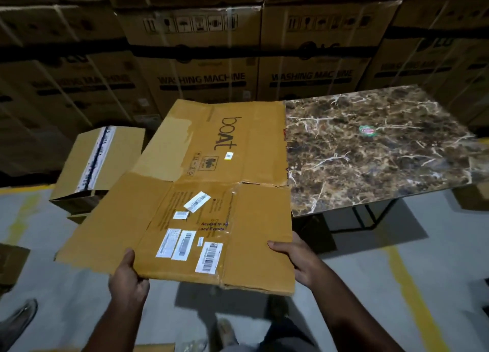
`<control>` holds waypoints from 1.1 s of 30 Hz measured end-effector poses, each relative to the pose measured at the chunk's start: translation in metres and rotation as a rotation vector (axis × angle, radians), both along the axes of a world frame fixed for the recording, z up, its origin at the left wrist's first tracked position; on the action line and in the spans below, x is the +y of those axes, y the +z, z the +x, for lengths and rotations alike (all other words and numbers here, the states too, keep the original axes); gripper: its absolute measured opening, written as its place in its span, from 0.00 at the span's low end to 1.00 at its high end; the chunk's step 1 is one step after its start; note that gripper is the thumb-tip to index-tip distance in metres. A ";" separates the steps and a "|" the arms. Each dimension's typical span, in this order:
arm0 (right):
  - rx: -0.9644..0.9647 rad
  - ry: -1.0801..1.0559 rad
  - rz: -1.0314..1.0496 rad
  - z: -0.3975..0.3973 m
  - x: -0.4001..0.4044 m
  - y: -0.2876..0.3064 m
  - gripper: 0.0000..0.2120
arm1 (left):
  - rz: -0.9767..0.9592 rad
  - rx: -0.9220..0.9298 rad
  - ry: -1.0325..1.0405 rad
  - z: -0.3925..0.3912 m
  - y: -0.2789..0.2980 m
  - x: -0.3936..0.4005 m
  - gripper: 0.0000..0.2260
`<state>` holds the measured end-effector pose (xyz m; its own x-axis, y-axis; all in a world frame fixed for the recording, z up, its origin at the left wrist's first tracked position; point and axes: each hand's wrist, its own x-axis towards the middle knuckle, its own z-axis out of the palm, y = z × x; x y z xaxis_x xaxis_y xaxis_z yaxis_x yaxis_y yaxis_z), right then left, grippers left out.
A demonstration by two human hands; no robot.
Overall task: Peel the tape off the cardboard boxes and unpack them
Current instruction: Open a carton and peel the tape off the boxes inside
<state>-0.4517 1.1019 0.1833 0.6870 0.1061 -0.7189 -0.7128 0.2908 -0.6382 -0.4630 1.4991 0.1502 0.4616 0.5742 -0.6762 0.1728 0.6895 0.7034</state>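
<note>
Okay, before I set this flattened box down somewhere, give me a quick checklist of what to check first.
1. Both hands have it: ok. The left hand and right hand grip the near edge of the flattened boat box.
2. Box fully collapsed: ok, it lies flat with flaps spread.
3. Tape removed: cannot tell; only stickers and barcode labels show on this face.
4. Room on the marble table: ok, only a small sticker shows on its top.
5. Next box ready: not ok, the small box on the left still has its tape strip on.
6. Floor underfoot: cannot tell, the box hides it.
</note>
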 end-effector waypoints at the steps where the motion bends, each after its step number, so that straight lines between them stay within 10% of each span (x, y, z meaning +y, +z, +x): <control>1: 0.001 0.007 -0.020 -0.001 0.002 -0.005 0.25 | -0.030 0.024 0.008 -0.007 -0.011 0.007 0.20; 7: 0.018 0.125 -0.052 0.006 0.023 -0.028 0.28 | -0.193 0.047 0.034 -0.049 -0.041 0.021 0.22; 12: 0.020 0.170 -0.171 0.042 0.006 -0.148 0.58 | -0.098 0.196 0.036 -0.042 -0.052 0.032 0.22; 18: 0.147 0.181 -0.231 0.086 0.015 -0.068 0.12 | -0.160 0.227 0.020 -0.005 -0.073 0.008 0.18; 25: 0.063 0.250 -0.394 0.157 -0.005 -0.125 0.24 | -0.235 0.160 -0.108 0.074 -0.112 -0.011 0.18; 29: 0.088 0.354 -0.533 0.193 -0.005 -0.201 0.60 | -0.245 0.169 -0.208 0.122 -0.155 -0.019 0.14; 33: 0.206 0.241 -0.661 0.183 0.009 -0.253 0.32 | -0.140 0.276 -0.304 0.135 -0.218 -0.028 0.14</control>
